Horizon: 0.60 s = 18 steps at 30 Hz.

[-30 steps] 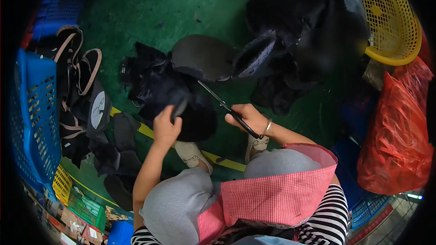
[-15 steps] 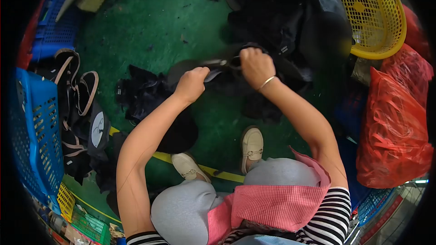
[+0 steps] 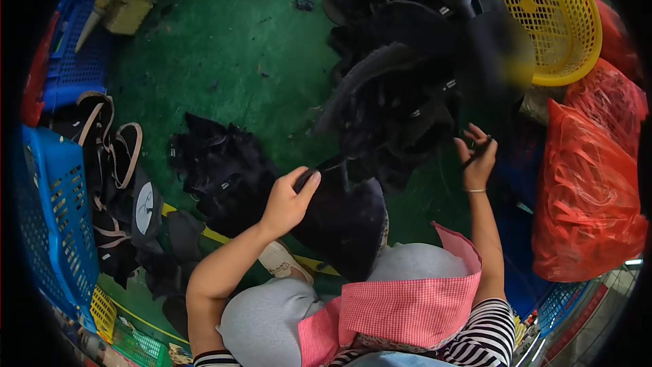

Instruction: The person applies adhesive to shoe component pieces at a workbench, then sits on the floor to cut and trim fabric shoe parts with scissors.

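Observation:
My left hand is closed on the edge of a black fabric piece, which hangs down over the yellow floor line and one shoe. My right hand, with a bracelet at its wrist, is raised at the right with fingers curled around a dark, thin object too unclear to name. Beyond both hands lies a large pile of black fabric pieces, some with small white labels. A smaller black pile sits left of my left hand.
A blue basket and black pieces with beige trim are at the left. At the right stand a yellow basket and red plastic bags. Another blue basket is at the upper left.
The hands have moved apart, my right hand outward and nearer my body. The scissors seen between them no longer show clearly. A black piece now hangs from my left hand.

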Each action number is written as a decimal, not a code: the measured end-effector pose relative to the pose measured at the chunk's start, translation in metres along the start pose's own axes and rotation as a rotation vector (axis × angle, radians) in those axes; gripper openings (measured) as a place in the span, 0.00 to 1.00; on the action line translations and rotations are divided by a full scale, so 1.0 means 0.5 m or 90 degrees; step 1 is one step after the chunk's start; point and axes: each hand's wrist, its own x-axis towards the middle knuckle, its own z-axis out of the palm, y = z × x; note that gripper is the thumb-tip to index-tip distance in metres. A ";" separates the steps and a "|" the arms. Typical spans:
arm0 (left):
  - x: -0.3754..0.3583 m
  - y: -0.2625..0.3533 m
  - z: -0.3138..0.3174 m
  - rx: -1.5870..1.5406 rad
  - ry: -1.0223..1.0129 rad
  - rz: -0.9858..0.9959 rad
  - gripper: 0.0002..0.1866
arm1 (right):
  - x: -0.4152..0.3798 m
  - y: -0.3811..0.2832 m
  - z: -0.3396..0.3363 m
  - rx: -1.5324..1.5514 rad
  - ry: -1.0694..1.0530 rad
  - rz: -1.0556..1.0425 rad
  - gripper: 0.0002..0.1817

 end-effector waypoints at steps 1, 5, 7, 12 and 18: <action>-0.015 0.011 0.013 -0.005 0.004 0.030 0.14 | -0.003 -0.070 0.042 -0.050 -0.054 -0.084 0.29; -0.045 0.016 0.007 0.010 -0.020 0.012 0.12 | 0.032 -0.056 0.207 -0.294 -0.180 -0.167 0.33; -0.042 -0.001 -0.009 0.032 0.119 0.089 0.11 | 0.065 -0.086 0.247 -0.152 -0.153 -0.153 0.32; 0.016 -0.013 -0.095 0.057 0.145 0.083 0.15 | 0.125 -0.114 0.074 -0.191 0.019 -0.198 0.07; 0.017 0.039 -0.015 0.105 -0.013 0.162 0.11 | 0.112 -0.166 -0.013 -0.171 -0.029 -0.192 0.06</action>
